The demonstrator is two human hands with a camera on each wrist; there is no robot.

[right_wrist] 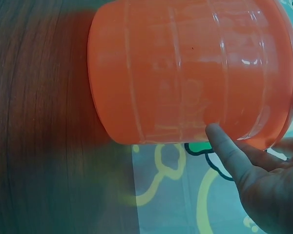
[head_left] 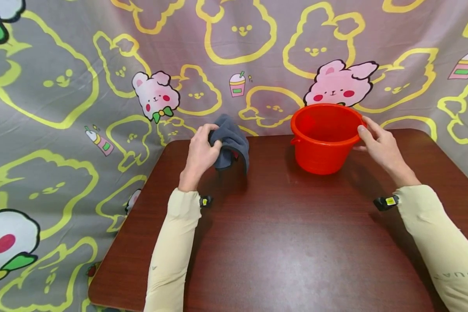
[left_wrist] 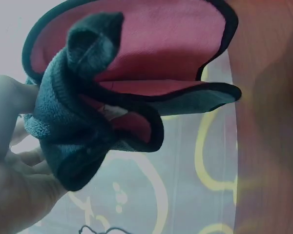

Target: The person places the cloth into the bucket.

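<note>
Bunched at its top, a dark grey-blue cloth (head_left: 231, 139) hangs from my left hand (head_left: 202, 149), which grips it with thumb and fingers over the back left of the table. The left wrist view shows the cloth's pink-red underside (left_wrist: 161, 39) with dark edging, its lower flaps falling loose. My right hand (head_left: 384, 147) holds a red plastic bucket (head_left: 321, 158) at the right side of its rim. In the right wrist view one finger (right_wrist: 229, 151) lies against the bucket's ribbed wall. The bucket stands upright, its inside partly visible from above.
The dark red-brown wooden table (head_left: 277, 242) has rounded corners. A patterned curtain (head_left: 265, 39) with cartoon rabbits and yellow outlines hangs directly behind it and along the left side. Small black cameras (head_left: 386, 202) are strapped at both wrists.
</note>
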